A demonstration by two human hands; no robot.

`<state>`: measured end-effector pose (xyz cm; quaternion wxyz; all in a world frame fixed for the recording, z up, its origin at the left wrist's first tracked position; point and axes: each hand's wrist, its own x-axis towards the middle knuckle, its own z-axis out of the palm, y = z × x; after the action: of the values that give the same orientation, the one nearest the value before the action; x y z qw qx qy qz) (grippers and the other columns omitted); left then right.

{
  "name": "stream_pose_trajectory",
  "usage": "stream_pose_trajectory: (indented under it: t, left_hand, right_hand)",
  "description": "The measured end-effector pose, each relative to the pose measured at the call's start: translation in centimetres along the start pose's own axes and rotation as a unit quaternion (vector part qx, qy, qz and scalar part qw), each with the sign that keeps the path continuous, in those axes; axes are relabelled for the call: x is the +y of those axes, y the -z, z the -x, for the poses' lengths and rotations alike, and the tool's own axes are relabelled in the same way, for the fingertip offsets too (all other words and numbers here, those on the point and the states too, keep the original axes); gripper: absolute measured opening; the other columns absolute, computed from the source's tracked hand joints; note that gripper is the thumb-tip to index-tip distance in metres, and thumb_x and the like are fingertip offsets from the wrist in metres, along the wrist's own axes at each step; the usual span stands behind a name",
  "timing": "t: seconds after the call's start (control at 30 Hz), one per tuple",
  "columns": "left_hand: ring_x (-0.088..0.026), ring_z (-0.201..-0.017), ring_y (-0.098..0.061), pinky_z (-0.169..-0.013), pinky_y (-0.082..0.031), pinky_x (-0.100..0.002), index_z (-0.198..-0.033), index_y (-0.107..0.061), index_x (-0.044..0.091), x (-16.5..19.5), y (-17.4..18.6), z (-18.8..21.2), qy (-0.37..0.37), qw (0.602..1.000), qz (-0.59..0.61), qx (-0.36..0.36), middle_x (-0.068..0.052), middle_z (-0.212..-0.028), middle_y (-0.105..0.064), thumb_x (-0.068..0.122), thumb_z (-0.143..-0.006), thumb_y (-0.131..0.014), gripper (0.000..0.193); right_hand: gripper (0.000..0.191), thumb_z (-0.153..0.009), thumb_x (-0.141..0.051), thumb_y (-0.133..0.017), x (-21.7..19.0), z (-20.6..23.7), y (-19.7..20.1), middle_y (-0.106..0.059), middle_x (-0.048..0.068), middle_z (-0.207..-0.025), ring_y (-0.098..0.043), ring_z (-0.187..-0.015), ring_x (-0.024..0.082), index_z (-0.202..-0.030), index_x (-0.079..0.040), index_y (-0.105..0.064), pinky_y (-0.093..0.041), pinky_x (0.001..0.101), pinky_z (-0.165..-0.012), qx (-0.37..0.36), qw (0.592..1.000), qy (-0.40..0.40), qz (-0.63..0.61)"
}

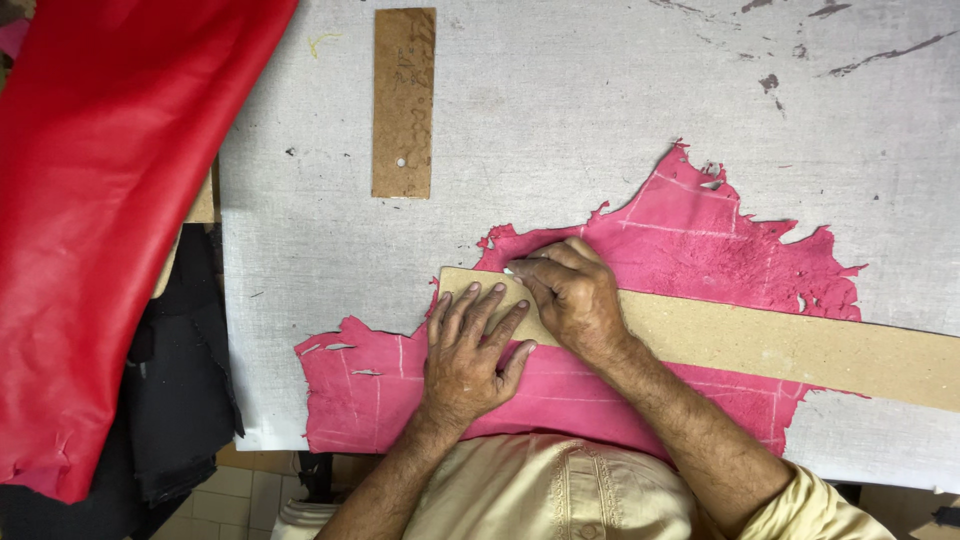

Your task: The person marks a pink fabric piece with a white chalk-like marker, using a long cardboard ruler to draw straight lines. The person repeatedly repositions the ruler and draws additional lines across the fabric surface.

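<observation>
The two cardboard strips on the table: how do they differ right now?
The long cardboard strip lies slantwise across the pink leather, pinned by the left hand, with the right hand working at its upper edge. The short cardboard strip lies upright in the picture on the bare grey table, untouched, darker brown and with a small hole near one end. Both are flat, straight-edged and rectangular.

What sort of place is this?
Probably a leather-cutting workshop. A ragged pink hide with chalk lines lies on a scarred grey worktable, the left hand pins a long cardboard template on it, and a red hide hangs nearby.
</observation>
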<state>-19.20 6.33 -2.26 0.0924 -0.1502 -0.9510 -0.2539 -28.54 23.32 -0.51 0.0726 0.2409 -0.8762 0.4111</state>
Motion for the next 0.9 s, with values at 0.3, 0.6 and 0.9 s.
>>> stream_pose_trajectory:
  t: [0.3, 0.6, 0.9]
  left_hand:
    - [-0.035, -0.14, -0.047, -0.119, -0.031, -0.059, -0.135, -0.068, 0.016, 1.4, -1.2, -0.5, -0.012, 1.0, -0.017, 0.02, -0.011, -0.147, -0.056, 0.039, -0.093, -0.072, 0.048]
    - [-0.036, -0.139, -0.046, -0.119, -0.029, -0.061, -0.136, -0.067, 0.016, 1.9, -2.4, -0.2, -0.012, 0.998, -0.053, 0.005, -0.012, -0.146, -0.055, 0.04, -0.092, -0.072, 0.05]
    - [-0.034, -0.14, -0.047, -0.119, -0.029, -0.06, -0.134, -0.069, 0.017, 3.2, -3.8, -0.3, -0.015, 0.997, -0.077, 0.008, -0.012, -0.146, -0.056, 0.04, -0.092, -0.072, 0.048]
  right_hand:
    - [0.033, -0.073, 0.011, -0.073, 1.7, 1.8, 2.6, -0.072, 0.01, -0.101, -0.065, -0.09, 0.026, -0.104, -0.002, -0.077, -0.06, 0.039, -0.079, 0.001, 0.996, 0.072, 0.054]
    - [0.032, -0.079, 0.01, -0.076, 7.5, 7.1, 11.4, -0.073, 0.009, -0.099, -0.067, -0.091, 0.02, -0.107, -0.005, -0.079, -0.062, 0.0322, -0.078, -0.018, 0.986, 0.083, 0.142]
    - [0.03, -0.082, 0.013, -0.074, 12.5, 12.9, 19.7, -0.075, 0.006, -0.099, -0.067, -0.088, 0.018, -0.104, -0.007, -0.079, -0.062, 0.0297, -0.075, -0.039, 0.98, 0.01, 0.196]
